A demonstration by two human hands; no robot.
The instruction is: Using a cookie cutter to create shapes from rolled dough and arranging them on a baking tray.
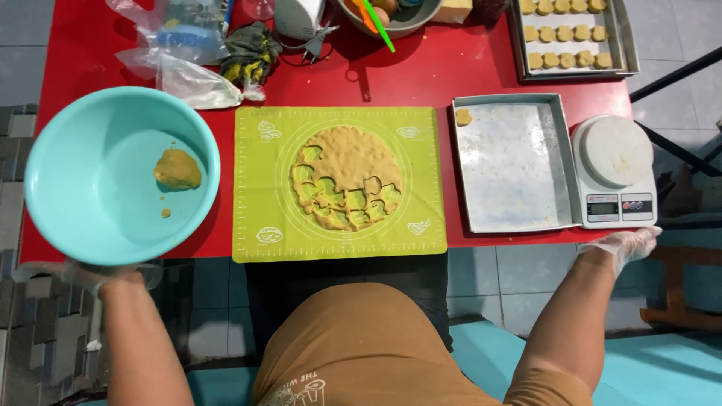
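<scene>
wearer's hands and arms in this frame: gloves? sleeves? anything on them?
Both hands wear thin, clear, crinkled disposable plastic gloves: the left hand and the right hand. The gloves fit loosely and end around the wrists. Forearms are bare, no sleeves in view. No watch or jewellery shows. The torso wears a mustard-brown top with pale print.

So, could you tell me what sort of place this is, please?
Probably a home baking corner: a low red table over tiled floor, with rolled dough on a green mat, trays of cut cookies, and a kitchen scale. The gloved left hand holds a teal bowl.
</scene>
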